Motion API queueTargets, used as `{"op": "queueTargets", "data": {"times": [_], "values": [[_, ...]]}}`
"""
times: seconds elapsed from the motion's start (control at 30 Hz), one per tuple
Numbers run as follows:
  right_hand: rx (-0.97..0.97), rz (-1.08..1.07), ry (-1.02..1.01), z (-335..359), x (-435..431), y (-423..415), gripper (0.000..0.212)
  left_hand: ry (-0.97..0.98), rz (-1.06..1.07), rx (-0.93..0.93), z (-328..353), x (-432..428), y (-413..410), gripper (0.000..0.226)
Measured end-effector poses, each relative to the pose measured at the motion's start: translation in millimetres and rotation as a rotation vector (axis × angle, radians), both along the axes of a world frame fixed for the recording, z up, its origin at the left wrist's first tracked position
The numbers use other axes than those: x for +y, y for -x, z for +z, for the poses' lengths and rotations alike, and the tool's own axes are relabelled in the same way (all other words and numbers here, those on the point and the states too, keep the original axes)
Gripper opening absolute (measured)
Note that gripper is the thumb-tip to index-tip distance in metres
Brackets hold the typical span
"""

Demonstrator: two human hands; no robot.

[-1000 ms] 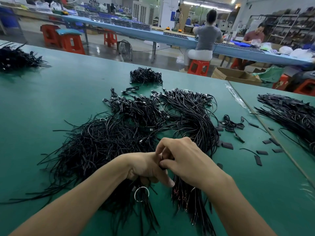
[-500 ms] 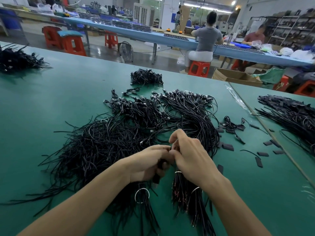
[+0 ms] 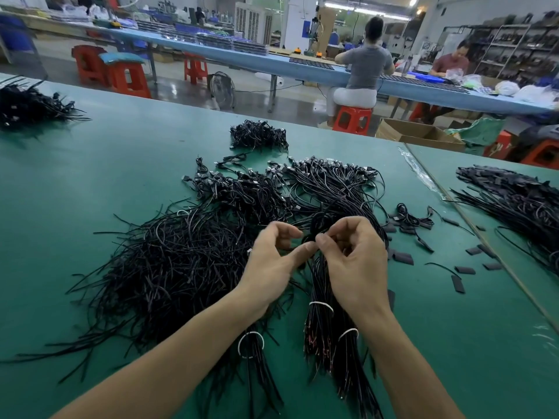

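Black cable (image 3: 321, 220) sits just above table ctr, coiled into a small loop that rises at 12 o'clock from the spot where both hands' fingertips meet; its lower part is hidden btwn them. Left hand (image 3: 272, 261), at 9 o'clock of the loop, pinches it w/ thumb & forefinger, other fingers curled in. Right hand (image 3: 355, 261), at 3 o'clock, pinches likewise, remaining fingers loosely bent. Under the hands, at 6 o'clock, banded bundles (image 3: 320, 325) lie on the green table (image 3: 90, 182). Loose cable heap (image 3: 169, 261) spreads at 9 o'clock; plug-ended cables (image 3: 332, 182) at 12; flat black strips (image 3: 403, 258) scattered at 3 o'clock.
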State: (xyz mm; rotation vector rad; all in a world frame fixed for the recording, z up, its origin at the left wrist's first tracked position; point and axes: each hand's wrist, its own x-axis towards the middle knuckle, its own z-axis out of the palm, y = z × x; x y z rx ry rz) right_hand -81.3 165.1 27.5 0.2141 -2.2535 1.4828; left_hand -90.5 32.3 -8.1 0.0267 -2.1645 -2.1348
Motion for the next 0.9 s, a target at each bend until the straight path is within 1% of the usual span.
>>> {"op": "queueTargets", "data": {"times": [0.07,0.1,0.17,0.23,0.3,0.33,0.37,0.4,0.43,0.53,0.6,0.7,0.73,0.77,0.83,0.87,0.9], "values": [[-0.051,0.045,0.127,-3.6,-0.3,0.6,0.024,0.102,0.102,0.071,1.8,-4.0,-0.7,0.046],[-0.076,0.077,0.193,-4.9,-0.4,1.2,0.023,0.100,0.087,0.078,2.5,-5.5,-0.8,0.047],[-0.123,0.161,0.311,-6.3,1.5,2.0,0.022,0.056,-0.003,0.049,2.9,-5.8,-3.3,0.041],[-0.162,0.249,0.363,-7.1,4.7,1.6,0.023,-0.038,-0.091,0.001,6.3,-7.0,-5.5,0.029],[-0.181,0.320,0.295,-8.4,6.3,-0.1,0.026,-0.246,-0.163,-0.095,10.8,-7.0,-5.2,0.011],[-0.182,0.341,0.231,-9.6,5.4,-1.7,0.028,-0.336,-0.180,-0.144,14.0,-6.8,-5.4,0.016],[-0.180,0.353,0.173,-10.8,3.9,-3.6,0.029,-0.394,-0.178,-0.180,17.2,-7.2,-4.8,0.028],[-0.180,0.359,0.136,-11.8,2.1,-5.3,0.030,-0.417,-0.178,-0.195,19.8,-8.0,-4.5,0.037],[-0.186,0.363,0.122,-12.5,0.8,-6.1,0.030,-0.431,-0.188,-0.203,22.3,-8.4,-4.5,0.041],[-0.217,0.343,0.122,-14.5,-0.8,-4.7,0.028,-0.455,-0.305,-0.196,24.1,-10.9,-7.1,0.039],[-0.254,0.303,0.163,-15.6,-0.3,-2.6,0.026,-0.402,-0.291,-0.155,23.2,-13.9,-7.2,0.040],[-0.318,0.291,0.307,-14.8,1.3,-0.1,0.025,-0.273,-0.253,-0.003,24.0,-16.0,-9.4,0.035],[-0.324,0.278,0.352,-14.3,2.8,1.1,0.025,-0.198,-0.246,0.033,22.6,-15.9,-10.0,0.033],[-0.321,0.254,0.382,-14.1,4.6,2.2,0.026,-0.080,-0.229,0.062,19.8,-15.7,-10.2,0.031],[-0.298,0.186,0.390,-13.7,7.7,3.7,0.028,0.202,-0.167,0.124,10.4,-13.2,-9.0,0.022],[-0.283,0.159,0.384,-12.6,8.3,4.0,0.029,0.298,-0.138,0.155,6.9,-11.6,-8.7,0.016],[-0.261,0.149,0.391,-10.4,8.4,4.1,0.029,0.343,-0.131,0.175,5.6,-10.1,-9.1,0.014]]}}
